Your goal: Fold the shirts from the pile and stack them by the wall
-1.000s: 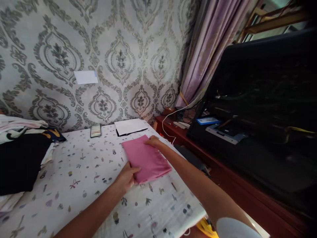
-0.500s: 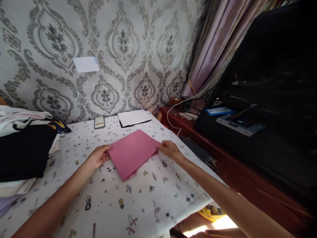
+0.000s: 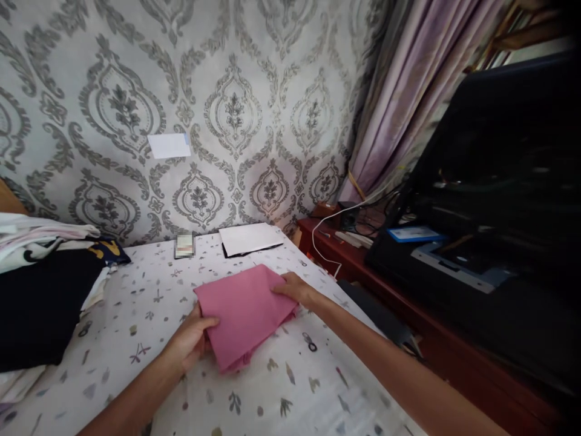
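A folded pink cloth (image 3: 245,315) is held between my two hands just over the white patterned sheet (image 3: 181,406). My left hand (image 3: 193,336) grips its left edge, thumb on top and fingers tucked underneath. On the far right side, my right hand (image 3: 293,289) pinches the cloth near a corner, its other fingers partly hidden beneath. Loose layers of fabric show under the cloth's near and right edges. Whether it is a garment I cannot tell.
A pile of clothes (image 3: 40,303) lies at the left. Near the wall are a white-topped flat item (image 3: 249,239) and a small blurred rectangular thing (image 3: 184,245). To the right stand a red-brown cabinet (image 3: 313,233) with a white cable (image 3: 314,242) and a large black screen (image 3: 499,200).
My hands have shifted from the cloth's side corners to a firmer grip, thumbs now over its top. The cloth is slightly turned and bent at the right. The camera view has tilted up.
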